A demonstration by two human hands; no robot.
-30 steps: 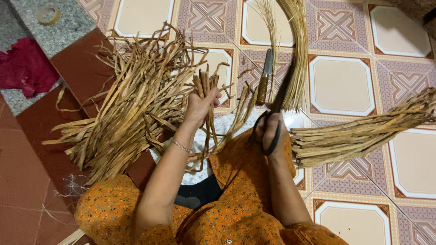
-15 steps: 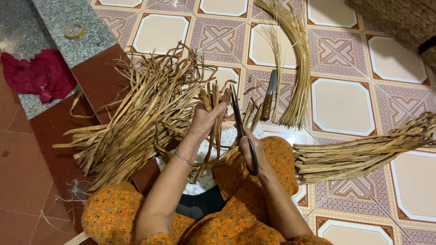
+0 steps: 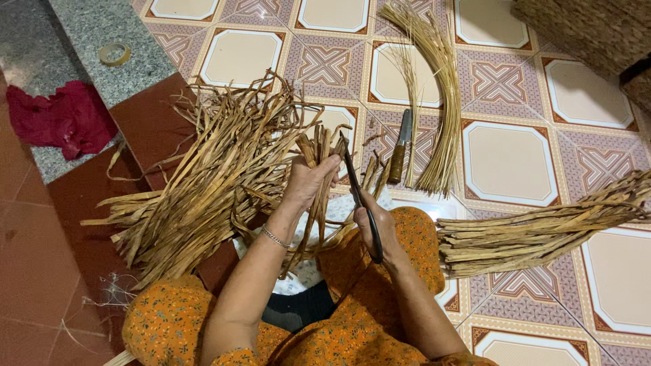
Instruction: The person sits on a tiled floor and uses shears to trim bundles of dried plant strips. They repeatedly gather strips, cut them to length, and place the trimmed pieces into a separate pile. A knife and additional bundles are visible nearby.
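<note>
Dried strips (image 3: 319,152) in left hand (image 3: 306,181), scissors (image 3: 361,203) in right hand (image 3: 381,227).

Three heaps of dried brown reed strips (image 3: 203,183), one fan of thin pale straw stalks (image 3: 437,88), one wooden-handled knife (image 3: 400,146), one pair of black scissors (image 3: 359,200), one crumpled red cloth (image 3: 61,118), one tape roll (image 3: 114,53).

Light: you work under bright, even overhead light | Glare: pale sheen on the glossy patterned floor tiles (image 3: 508,163) by your knee | Shadows: soft, short, under the dried brown strip pile (image 3: 203,183) | Focus: sharp centre, slight stretching at edges
</note>
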